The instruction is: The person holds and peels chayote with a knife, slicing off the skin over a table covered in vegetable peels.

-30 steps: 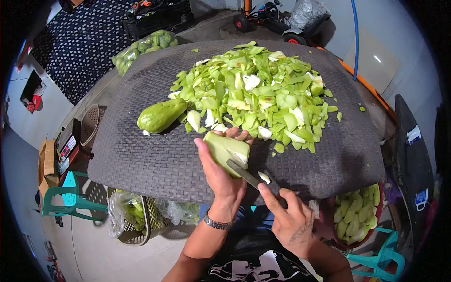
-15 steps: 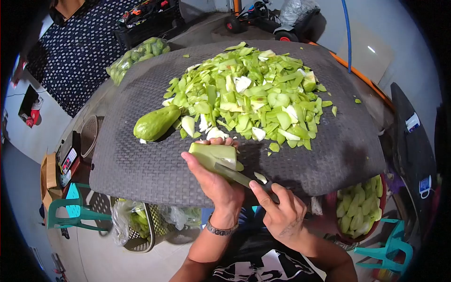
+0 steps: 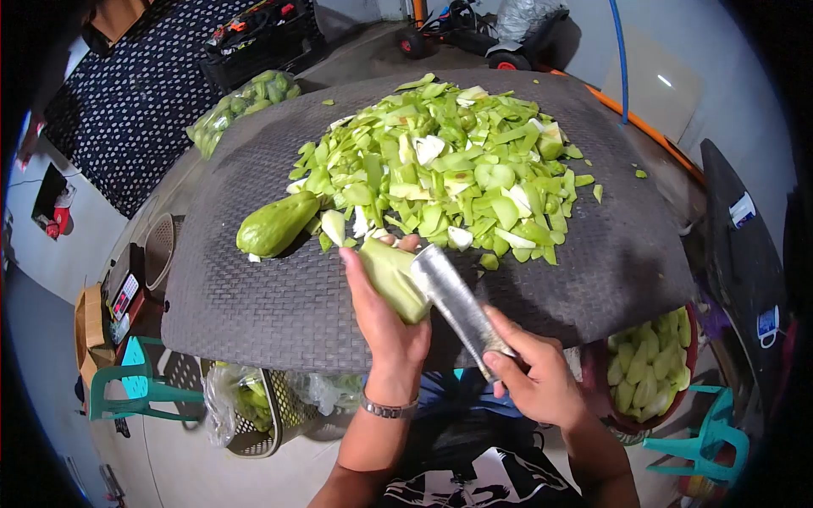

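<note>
A partly peeled chayote [image 3: 391,278], pale green with flat cut faces, rests in my left hand [image 3: 381,334], whose fingers curl round it from behind. My right hand [image 3: 535,372] grips a knife [image 3: 453,298] by its handle end. The knife's broad, shiny blade points up and left, its tip end beside the chayote's right side. Beyond my hands a heap of green peelings [image 3: 457,173] with some white pieces covers much of the dark woven-pattern table [image 3: 254,317]. An unpeeled chayote [image 3: 278,224] lies at the heap's left edge.
Below the table at right stands a red tub [image 3: 693,360] of peeled chayotes [image 3: 648,364]. A crate [image 3: 288,406] with plastic bags sits below left. Teal chairs [image 3: 144,385] flank both sides. A bag of chayotes [image 3: 246,106] lies past the table's far left edge.
The knife has swung upward from lying across the chayote, and its blade now shows flat. My left hand has tilted the chayote more upright. A small sliver near the blade is no longer visible.
</note>
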{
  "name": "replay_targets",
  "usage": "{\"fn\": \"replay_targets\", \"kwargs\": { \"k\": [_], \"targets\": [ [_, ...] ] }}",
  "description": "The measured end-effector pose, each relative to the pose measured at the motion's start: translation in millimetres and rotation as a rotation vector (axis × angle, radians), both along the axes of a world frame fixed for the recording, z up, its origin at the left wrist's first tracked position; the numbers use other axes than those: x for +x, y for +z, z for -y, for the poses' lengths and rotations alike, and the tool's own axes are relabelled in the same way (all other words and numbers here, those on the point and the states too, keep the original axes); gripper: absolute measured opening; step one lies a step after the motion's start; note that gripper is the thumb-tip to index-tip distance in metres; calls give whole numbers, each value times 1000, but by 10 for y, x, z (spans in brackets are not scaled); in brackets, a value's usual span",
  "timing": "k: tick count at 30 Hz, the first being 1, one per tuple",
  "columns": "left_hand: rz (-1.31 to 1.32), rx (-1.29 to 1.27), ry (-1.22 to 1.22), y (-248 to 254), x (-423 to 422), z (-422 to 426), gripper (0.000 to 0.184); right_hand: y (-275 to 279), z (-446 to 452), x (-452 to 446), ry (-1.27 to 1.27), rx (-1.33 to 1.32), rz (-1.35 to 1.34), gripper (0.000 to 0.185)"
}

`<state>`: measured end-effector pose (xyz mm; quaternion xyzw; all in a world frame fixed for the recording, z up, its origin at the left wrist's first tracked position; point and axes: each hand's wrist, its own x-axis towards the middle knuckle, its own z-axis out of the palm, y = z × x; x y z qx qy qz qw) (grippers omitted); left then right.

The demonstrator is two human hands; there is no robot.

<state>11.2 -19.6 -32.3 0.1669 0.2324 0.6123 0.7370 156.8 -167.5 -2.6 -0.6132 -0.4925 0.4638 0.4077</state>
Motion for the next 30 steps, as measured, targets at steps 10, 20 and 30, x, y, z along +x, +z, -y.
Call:
{"fn": "replay_targets", "kwargs": {
  "k": [10,20,30],
  "targets": [
    [32,74,-151,-72,-41,-20,54,39,73,-74,9,163,327,60],
    [50,126,-297,-17,-30,15,58,-5,108,-116,-10,125,292,60],
    [-126,55,-264,-92,60,48,56,-233,198,2,25,-90,-217,63]
  ]
}}
